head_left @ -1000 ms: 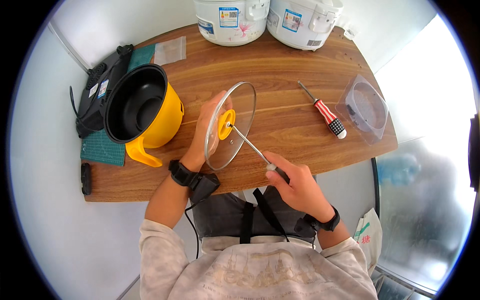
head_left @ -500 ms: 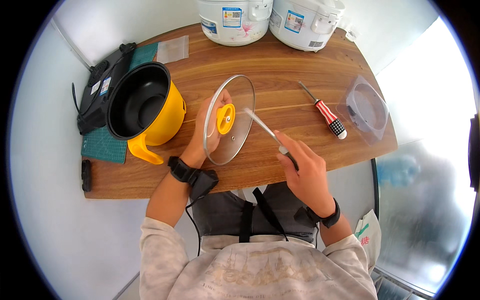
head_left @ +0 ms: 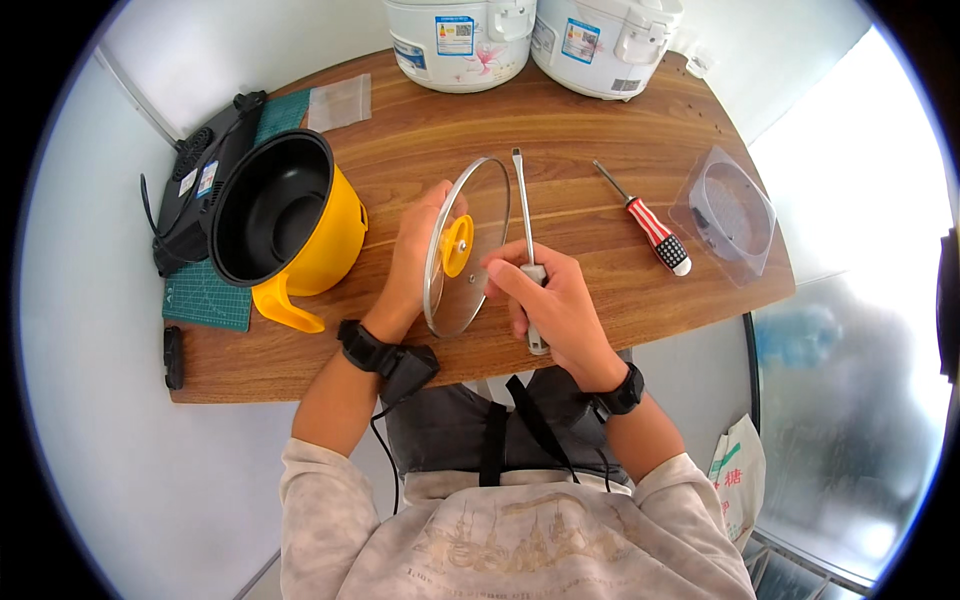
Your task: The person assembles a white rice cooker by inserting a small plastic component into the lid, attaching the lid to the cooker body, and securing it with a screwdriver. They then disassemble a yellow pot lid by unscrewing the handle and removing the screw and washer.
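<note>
My left hand [head_left: 408, 258] is closed on a round glass pot lid [head_left: 487, 215] with a metal rim, holding it up nearly on edge above the table. A yellow knob [head_left: 457, 246] with a screw at its centre shows through the glass; the fingers behind it are partly hidden. Just right of the lid, my right hand [head_left: 562, 305] grips a screwdriver [head_left: 525, 212] by its grey handle. Its shaft points toward the far side of the table, and the flat tip stands apart from the lid. My right thumb and forefinger are close to the lid's glass.
A yellow pot [head_left: 346, 232] with black inside stands at left, beside a black appliance [head_left: 186, 232] on a green mat [head_left: 205, 300]. Two white rice cookers [head_left: 460, 50] stand at the back. Another screwdriver [head_left: 655, 232] and a clear plastic container [head_left: 735, 215] lie at right.
My right hand has moved left, and the screwdriver has swung from slanting toward the lid's middle to pointing away from me. The lid has shifted slightly right and turned more edge-on.
</note>
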Tool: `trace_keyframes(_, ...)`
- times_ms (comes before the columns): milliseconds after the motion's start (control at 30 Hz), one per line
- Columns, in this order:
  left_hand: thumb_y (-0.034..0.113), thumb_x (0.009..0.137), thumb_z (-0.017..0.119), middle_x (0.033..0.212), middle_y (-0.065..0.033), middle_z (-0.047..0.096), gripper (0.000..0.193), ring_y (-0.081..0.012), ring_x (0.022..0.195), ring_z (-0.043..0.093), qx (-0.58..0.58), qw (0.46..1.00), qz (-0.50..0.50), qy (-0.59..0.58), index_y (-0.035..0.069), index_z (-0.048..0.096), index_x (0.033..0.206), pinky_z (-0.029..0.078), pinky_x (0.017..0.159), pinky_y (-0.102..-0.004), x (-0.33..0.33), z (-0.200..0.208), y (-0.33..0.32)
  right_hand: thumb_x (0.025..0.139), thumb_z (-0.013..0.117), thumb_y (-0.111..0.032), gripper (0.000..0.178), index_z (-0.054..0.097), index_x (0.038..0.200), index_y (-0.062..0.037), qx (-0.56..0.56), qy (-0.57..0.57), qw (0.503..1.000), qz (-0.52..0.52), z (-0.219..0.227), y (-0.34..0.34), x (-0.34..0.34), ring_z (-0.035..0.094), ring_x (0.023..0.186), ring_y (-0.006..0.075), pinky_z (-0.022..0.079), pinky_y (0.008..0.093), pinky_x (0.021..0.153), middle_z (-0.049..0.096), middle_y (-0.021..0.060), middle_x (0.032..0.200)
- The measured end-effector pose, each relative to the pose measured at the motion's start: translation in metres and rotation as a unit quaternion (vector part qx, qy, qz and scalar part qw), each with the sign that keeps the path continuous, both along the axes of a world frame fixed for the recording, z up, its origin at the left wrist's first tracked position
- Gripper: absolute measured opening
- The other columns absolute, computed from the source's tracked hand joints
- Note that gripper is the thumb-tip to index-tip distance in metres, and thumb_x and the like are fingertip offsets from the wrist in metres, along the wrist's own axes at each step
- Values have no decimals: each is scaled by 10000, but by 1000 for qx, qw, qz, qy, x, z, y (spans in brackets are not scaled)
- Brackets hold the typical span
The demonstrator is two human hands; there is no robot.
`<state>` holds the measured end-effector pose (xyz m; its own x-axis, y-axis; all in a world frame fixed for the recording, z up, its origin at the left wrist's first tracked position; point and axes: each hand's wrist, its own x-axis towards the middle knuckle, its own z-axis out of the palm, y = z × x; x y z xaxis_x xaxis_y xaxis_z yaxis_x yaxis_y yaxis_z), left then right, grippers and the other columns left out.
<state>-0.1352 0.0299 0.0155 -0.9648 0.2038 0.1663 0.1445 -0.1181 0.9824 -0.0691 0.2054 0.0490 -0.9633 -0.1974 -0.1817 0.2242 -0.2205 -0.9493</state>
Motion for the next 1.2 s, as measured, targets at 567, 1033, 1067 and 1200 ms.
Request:
trace_keyframes(567, 146, 922, 363, 787, -14, 424, 130, -95, 691, 395, -64, 997, -42, 29, 58, 446, 875, 356, 605, -259, 11, 14, 7, 918, 694, -151, 183, 659, 911, 29, 93, 43, 994, -22, 4, -6, -11, 527, 467, 42, 398, 209, 417, 595, 12, 608)
trace_keyframes(1033, 178, 937, 364, 721, 3, 476, 152, -52, 560, 415, -32, 999, -40, -16, 77, 478, 923, 316, 455, -213, 8, 8, 5, 915, 690, -153, 184, 661, 944, 27, 23, 10, 999, -22, -2, -5, -15, 558, 525, 50, 435, 198, 440, 648, 20, 730)
trace_keyframes(1067, 177, 936, 367, 721, 1, 477, 150, -54, 564, 417, -36, 998, -44, -6, 77, 477, 921, 321, 461, -214, 7, 7, 5, 914, 689, -152, 182, 660, 934, 27, 27, 6, 999, -18, -2, -5, -15, 559, 523, 51, 435, 201, 438, 646, 20, 725)
trace_keyframes(1200, 157, 936, 370, 740, -10, 487, 136, -67, 594, 436, -55, 998, -32, -2, 72, 473, 917, 348, 491, -227, 10, 10, 7, 903, 683, -142, 169, 653, 893, 24, 44, -1, 999, -15, 5, -6, -15, 562, 517, 57, 435, 208, 432, 643, 22, 709)
